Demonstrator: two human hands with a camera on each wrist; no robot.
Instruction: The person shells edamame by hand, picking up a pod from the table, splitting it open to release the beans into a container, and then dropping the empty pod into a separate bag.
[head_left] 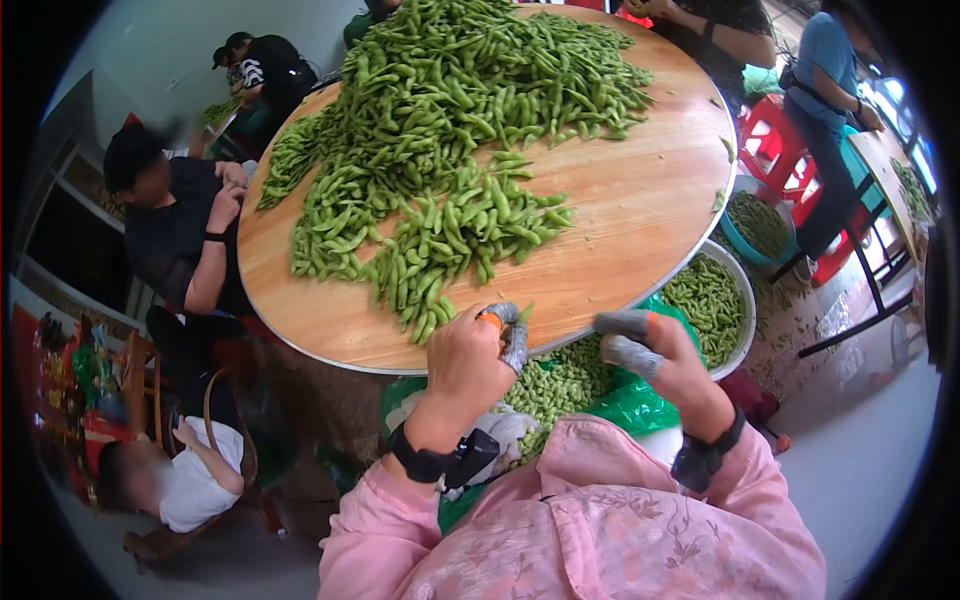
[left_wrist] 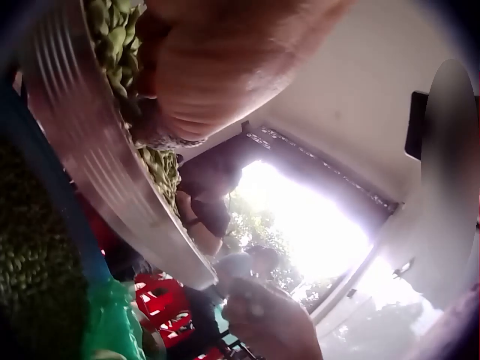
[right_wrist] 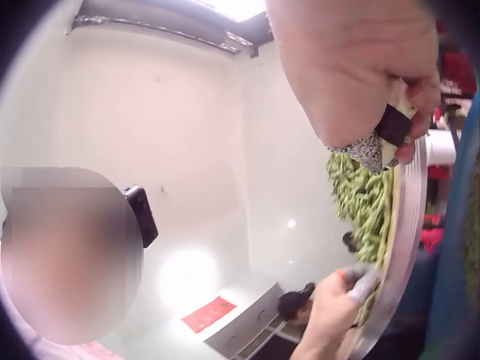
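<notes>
1. The left hand (head_left: 465, 355) is pinching a green pod (head_left: 525, 313) at the edge of the table (head_left: 620, 220); whether the right hand (head_left: 668, 365) is gripping anything, I cannot tell.
2. More pods (head_left: 460, 110) are lying heaped there, loose beans (head_left: 560, 388) below.
3. Shelling seems to be underway; the next move is likely needing a squeeze.

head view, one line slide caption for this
Edamame pods heaped on a round wooden table, with two hands at its near edge.
</notes>
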